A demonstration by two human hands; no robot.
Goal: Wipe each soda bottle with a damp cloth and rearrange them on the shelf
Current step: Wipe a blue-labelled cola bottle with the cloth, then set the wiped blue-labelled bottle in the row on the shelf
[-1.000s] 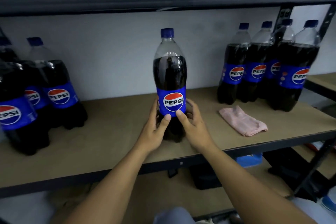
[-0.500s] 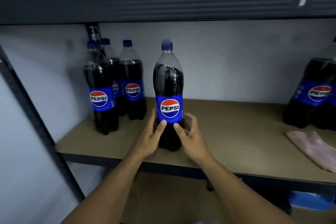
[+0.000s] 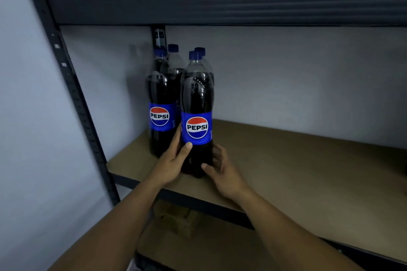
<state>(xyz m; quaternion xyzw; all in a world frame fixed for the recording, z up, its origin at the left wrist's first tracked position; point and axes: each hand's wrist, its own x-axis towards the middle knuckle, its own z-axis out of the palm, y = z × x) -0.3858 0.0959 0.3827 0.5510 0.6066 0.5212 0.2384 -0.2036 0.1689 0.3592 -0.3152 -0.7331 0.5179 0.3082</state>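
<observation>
The front Pepsi bottle [image 3: 196, 103] is grasped by both grips. The left grip [image 3: 172, 162] is curled round its lower left side, with the thumb laid at the lower edge of the label, and the right grip [image 3: 224, 173] is wrapped round its lower right side. The bottle is held upright at the left end of the shelf [image 3: 297, 171], just beside three other Pepsi bottles [image 3: 159, 94]. A black post [image 3: 72, 88] is seen further left.

Dim bluish light, small glints on the front bottle [image 3: 196, 94], wide-angle curvature at edges.
</observation>
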